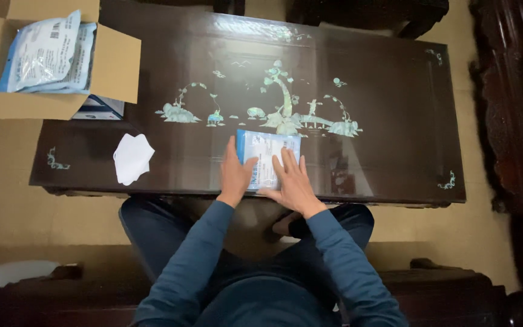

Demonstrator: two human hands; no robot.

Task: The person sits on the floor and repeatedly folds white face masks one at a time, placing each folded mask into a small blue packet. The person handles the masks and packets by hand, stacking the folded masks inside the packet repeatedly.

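Seen from above, a seated person in a dark blue long-sleeved top leans over a long, dark, glossy desk (382, 121). The desk top is inlaid with pale shell pictures of trees, rocks and small figures across its middle, with small curled ornaments in the corners. A flat blue and white packet (267, 156) lies near the desk's front edge, right in front of the person. The left hand (235, 174) lies flat with fingers straight along the packet's left edge, touching it but gripping nothing. The right hand (293, 181) rests open and spread on the packet's lower right part, pressing on it rather than holding it. To the left on the desk lies a white face mask (132, 157), well apart from the hands. At the desk's far left corner sits an open cardboard box (116, 63) with more blue and white packets (46, 51) inside. The floor (7, 175) around the desk is tan. Dark carved wooden furniture (516, 121) stands at the right.
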